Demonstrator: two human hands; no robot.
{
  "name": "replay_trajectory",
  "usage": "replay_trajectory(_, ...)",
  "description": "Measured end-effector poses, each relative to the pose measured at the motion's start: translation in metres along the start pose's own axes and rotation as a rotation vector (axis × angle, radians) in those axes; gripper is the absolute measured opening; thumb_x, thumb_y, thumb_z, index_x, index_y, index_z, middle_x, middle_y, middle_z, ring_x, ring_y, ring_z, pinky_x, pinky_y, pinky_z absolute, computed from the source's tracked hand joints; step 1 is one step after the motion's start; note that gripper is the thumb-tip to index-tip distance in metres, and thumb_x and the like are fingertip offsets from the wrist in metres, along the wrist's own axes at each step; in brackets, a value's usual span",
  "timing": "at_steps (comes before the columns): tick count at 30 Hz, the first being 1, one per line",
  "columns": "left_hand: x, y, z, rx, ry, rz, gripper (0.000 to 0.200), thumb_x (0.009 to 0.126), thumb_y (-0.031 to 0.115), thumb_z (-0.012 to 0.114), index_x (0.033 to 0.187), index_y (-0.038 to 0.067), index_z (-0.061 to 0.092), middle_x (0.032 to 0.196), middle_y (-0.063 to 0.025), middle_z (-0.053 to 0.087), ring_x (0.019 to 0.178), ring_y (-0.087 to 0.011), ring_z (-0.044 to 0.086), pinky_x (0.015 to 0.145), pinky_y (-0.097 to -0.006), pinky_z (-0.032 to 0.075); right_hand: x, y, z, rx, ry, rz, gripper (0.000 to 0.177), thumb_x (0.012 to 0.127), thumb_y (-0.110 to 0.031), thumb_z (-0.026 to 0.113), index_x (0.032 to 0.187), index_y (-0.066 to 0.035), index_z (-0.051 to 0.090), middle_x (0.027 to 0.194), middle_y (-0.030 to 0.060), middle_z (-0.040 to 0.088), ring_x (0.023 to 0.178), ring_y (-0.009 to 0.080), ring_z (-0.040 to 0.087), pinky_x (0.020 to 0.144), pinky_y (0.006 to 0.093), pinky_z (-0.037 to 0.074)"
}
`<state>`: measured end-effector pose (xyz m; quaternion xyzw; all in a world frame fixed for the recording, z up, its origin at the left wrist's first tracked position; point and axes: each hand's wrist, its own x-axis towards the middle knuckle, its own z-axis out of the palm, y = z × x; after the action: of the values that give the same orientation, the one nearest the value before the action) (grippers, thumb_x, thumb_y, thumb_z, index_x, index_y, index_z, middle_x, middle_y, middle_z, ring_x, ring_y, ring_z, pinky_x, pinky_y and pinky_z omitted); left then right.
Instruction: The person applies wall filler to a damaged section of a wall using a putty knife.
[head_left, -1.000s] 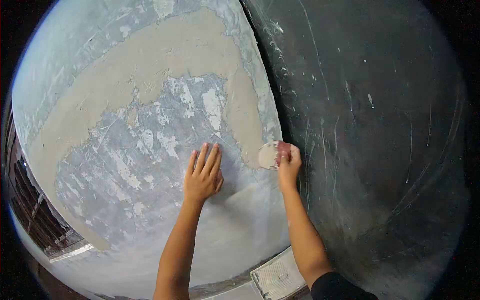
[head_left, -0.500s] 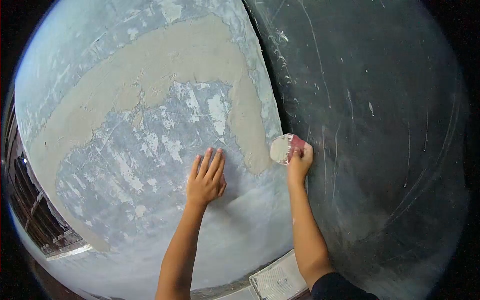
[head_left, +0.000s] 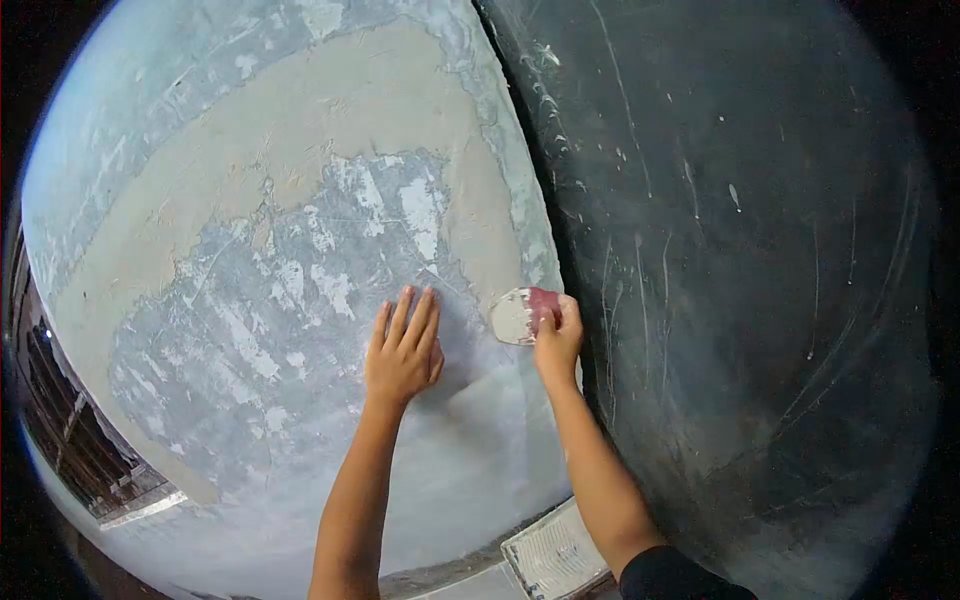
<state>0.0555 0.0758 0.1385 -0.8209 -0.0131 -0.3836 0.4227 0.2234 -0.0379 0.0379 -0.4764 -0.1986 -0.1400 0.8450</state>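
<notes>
Blue-grey flaking wall (head_left: 250, 330) is filling the left of the view. A beige plaster patch (head_left: 330, 110) is curving over its top and down its right side, and a dark scratched wall (head_left: 760, 250) is meeting it at the corner.

The left hand (head_left: 402, 355) is resting flat on the bare area, grip released and holding nothing. The right hand (head_left: 556, 345) is just beside it, grip clenched on a small scraper (head_left: 515, 316) by its reddish handle. The blade is carrying pale filler and sitting against the wall at the lower tip of the beige patch, near the corner. A tray (head_left: 555, 555) is lying below, at the bottom edge.

The step looks like laying filler at the patch's edge. Doing it well is probably calling for:
- a shallow blade tilt and even pressure;
- strokes overlapping the fresh edge so no ridge is forming;
- working outward onto the bare flaking area;
- the left hand kept off the wet filler;
- care at the corner so nothing is smearing onto the dark wall.
</notes>
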Motion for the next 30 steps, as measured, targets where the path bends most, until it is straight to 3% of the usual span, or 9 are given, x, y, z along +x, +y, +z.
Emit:
replay_trajectory(4,-0.004,0.000,0.004,-0.002,0.023,-0.004,0.052,0.078,0.021,0.053,0.128,0.007,0.054,0.143,-0.0056,0.044,0.135,-0.0264,0.037,0.111,-0.0464,0.026,0.012,0.055,-0.023,0.060,0.357,0.100,0.020,0.086,-0.005,0.053,0.104,0.002,0.056,0.104,0.0125,0.059,0.097,0.0241,0.057,0.087,0.0352,0.044)
replay_trajectory(7,-0.002,-0.001,0.004,-0.017,0.013,-0.008,0.053,0.079,0.019,0.052,0.130,0.007,0.052,0.144,-0.0066,0.043,0.136,-0.0276,0.036,0.112,-0.0473,0.025,0.000,0.035,-0.024,0.336,0.325,0.185,0.021,0.086,-0.006,0.054,0.106,0.001,0.055,0.104,0.0117,0.058,0.097,0.0228,0.056,0.089,0.0346,0.043)
replay_trajectory(9,-0.003,0.001,0.002,-0.025,0.000,-0.003,0.053,0.078,0.019,0.052,0.130,0.007,0.052,0.144,-0.0068,0.043,0.136,-0.0279,0.036,0.112,-0.0474,0.025,-0.008,0.029,-0.003,0.115,0.240,0.022,0.021,0.089,0.002,0.050,0.108,0.000,0.057,0.103,0.0052,0.059,0.094,0.0136,0.055,0.085,0.0281,0.045)
replay_trajectory(11,-0.001,0.000,0.001,-0.043,-0.006,-0.013,0.054,0.078,0.019,0.053,0.130,0.006,0.052,0.144,-0.0074,0.042,0.136,-0.0288,0.036,0.112,-0.0477,0.025,-0.012,0.027,0.011,0.086,0.138,0.044,0.020,0.089,0.001,0.050,0.108,0.000,0.057,0.102,0.0056,0.059,0.095,0.0149,0.055,0.087,0.0291,0.044)
replay_trajectory(19,-0.003,-0.001,0.006,0.003,0.027,-0.003,0.054,0.078,0.023,0.052,0.129,0.006,0.053,0.144,-0.0056,0.043,0.136,-0.0268,0.037,0.111,-0.0465,0.027,-0.015,0.059,-0.023,0.211,0.385,0.223,0.021,0.089,0.001,0.050,0.109,0.000,0.057,0.106,0.0071,0.060,0.097,0.0180,0.056,0.089,0.0319,0.045)
replay_trajectory(21,-0.003,0.000,0.002,0.010,0.017,0.000,0.053,0.078,0.023,0.052,0.129,0.006,0.053,0.144,-0.0055,0.043,0.136,-0.0266,0.037,0.111,-0.0463,0.027,-0.019,0.046,-0.010,0.031,0.221,0.017,0.022,0.090,-0.001,0.052,0.112,0.000,0.056,0.106,0.0070,0.060,0.098,0.0167,0.056,0.089,0.0300,0.044)
replay_trajectory(25,-0.002,0.000,0.004,0.001,0.022,-0.001,0.054,0.078,0.023,0.052,0.129,0.006,0.053,0.145,-0.0054,0.042,0.136,-0.0265,0.037,0.111,-0.0463,0.027,-0.016,0.048,-0.001,0.037,0.167,0.093,0.020,0.088,0.000,0.053,0.108,0.002,0.057,0.105,0.0086,0.061,0.098,0.0173,0.056,0.088,0.0303,0.044)
replay_trajectory(27,-0.003,-0.001,0.004,0.003,0.026,0.005,0.054,0.078,0.023,0.052,0.129,0.006,0.053,0.144,-0.0058,0.043,0.136,-0.0266,0.037,0.112,-0.0461,0.027,-0.012,0.063,-0.022,0.092,0.335,0.194,0.022,0.086,-0.003,0.050,0.107,0.003,0.054,0.102,0.0128,0.059,0.096,0.0254,0.057,0.088,0.0369,0.044)
replay_trajectory(30,-0.003,0.000,0.005,0.007,0.029,-0.001,0.054,0.078,0.023,0.051,0.129,0.006,0.053,0.144,-0.0059,0.043,0.136,-0.0266,0.037,0.112,-0.0461,0.026,-0.008,0.054,-0.025,0.205,0.357,0.224,0.022,0.086,0.001,0.050,0.107,0.003,0.056,0.106,0.0099,0.059,0.095,0.0210,0.057,0.087,0.0339,0.045)
